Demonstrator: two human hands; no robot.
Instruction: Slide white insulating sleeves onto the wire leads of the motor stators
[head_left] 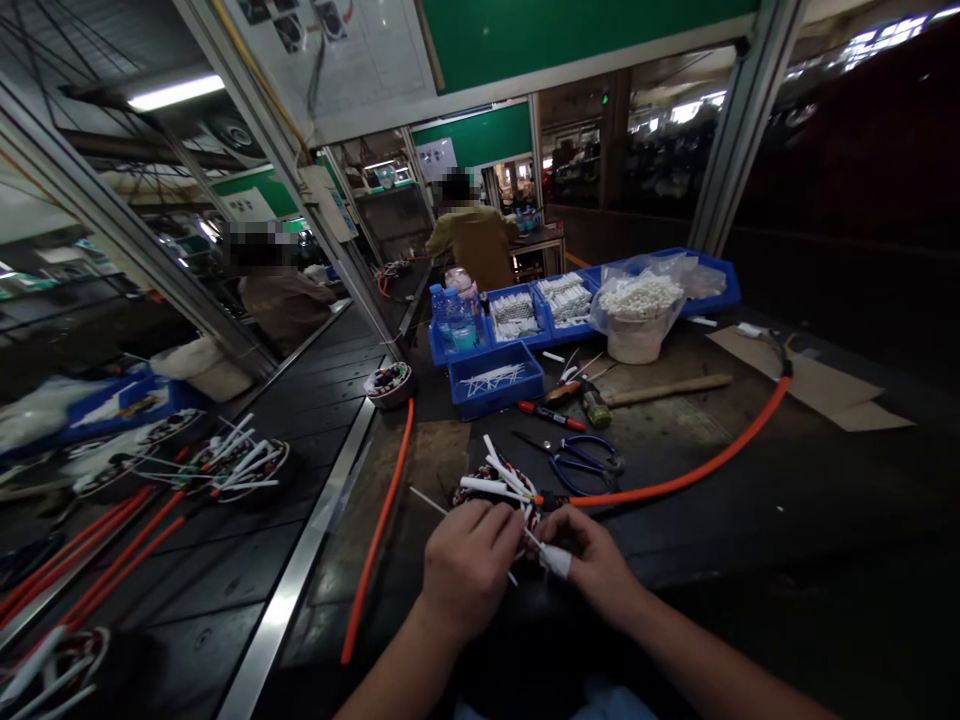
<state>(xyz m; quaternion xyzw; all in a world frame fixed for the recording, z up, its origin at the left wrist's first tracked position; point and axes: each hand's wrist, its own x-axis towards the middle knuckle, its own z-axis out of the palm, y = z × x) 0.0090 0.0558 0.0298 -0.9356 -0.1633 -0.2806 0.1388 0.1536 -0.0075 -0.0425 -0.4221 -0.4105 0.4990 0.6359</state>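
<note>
Presumably for close control, the left hand (472,555) and right hand (592,562) curl inward, side by side, at the wound coil (517,478), though what either pinches I cannot tell.

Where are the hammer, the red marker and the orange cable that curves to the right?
Hammer (667,391): head view, on its wooden handle.
Red marker (556,417): head view, middle of its barrel.
Orange cable (712,469): head view, midway along its curve.

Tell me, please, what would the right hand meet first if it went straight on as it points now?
The right hand would probably meet the wire coil first; whether they already touch is unclear.
</note>
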